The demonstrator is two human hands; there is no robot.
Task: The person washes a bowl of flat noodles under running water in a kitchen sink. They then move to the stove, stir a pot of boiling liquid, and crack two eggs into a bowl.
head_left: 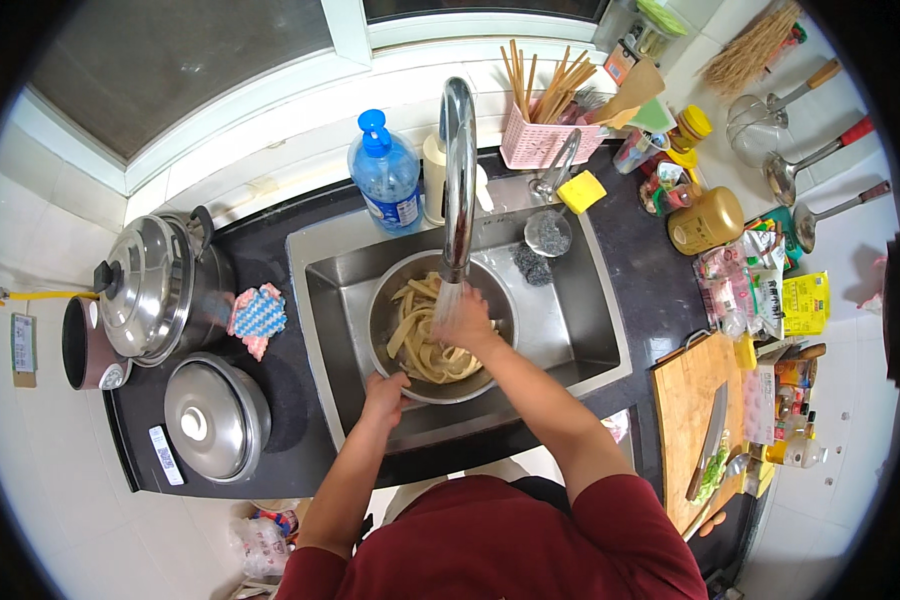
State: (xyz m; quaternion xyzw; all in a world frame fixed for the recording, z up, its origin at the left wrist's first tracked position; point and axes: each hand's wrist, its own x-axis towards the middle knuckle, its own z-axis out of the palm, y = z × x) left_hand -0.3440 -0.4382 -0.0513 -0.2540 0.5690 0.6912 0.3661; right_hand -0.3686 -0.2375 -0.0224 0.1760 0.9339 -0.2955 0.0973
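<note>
A round metal bowl [508,349] sits in the steel sink, holding water and broad pale-yellow strips [410,330] that look like wide noodles or bean-curd sheet. My left hand [384,398] grips the bowl's near-left rim, thumb toward the top edge. Down among the strips is my right hand [467,322], under water running from the tall chrome faucet [460,170]. The stream and the strips hide its fingers, so whether they are closed on anything does not show.
The sink [580,335] holds steel-wool scrubbers [535,265] at its far right. A blue pump bottle [387,180] and a pink chopstick basket [545,140] stand behind. Lidded pots [215,415] occupy the left counter. On the right, a knife [710,440] lies on a cutting board [680,390].
</note>
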